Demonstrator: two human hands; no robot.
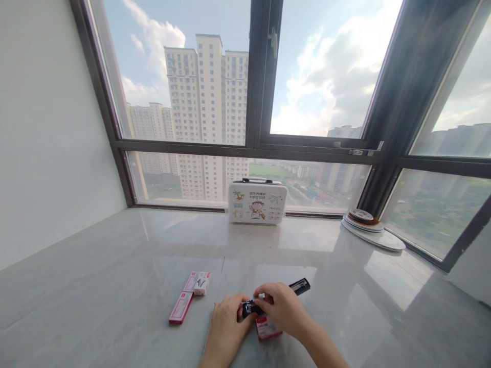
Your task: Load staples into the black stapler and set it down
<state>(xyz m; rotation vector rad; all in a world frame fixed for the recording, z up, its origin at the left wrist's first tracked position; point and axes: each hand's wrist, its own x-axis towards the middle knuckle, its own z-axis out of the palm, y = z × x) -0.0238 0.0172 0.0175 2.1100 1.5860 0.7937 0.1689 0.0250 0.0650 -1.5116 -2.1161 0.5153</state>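
Black stapler (300, 287) slants off rightward and away past the right hand (283, 306), pinched narrow by that and the left hand (227, 322).

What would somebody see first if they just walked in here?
Probably the big window, with tall pale apartment blocks and clouds outside. Next, maybe the white case with cartoon pictures, standing by the glass. Then two hands, left and right, holding something black, low in the middle.

Daylight enters through my dark-framed windows (254, 148), facing high-rise buildings (209, 92); a pale wall (46, 128) stands left of the glossy marbled tabletop (126, 255).
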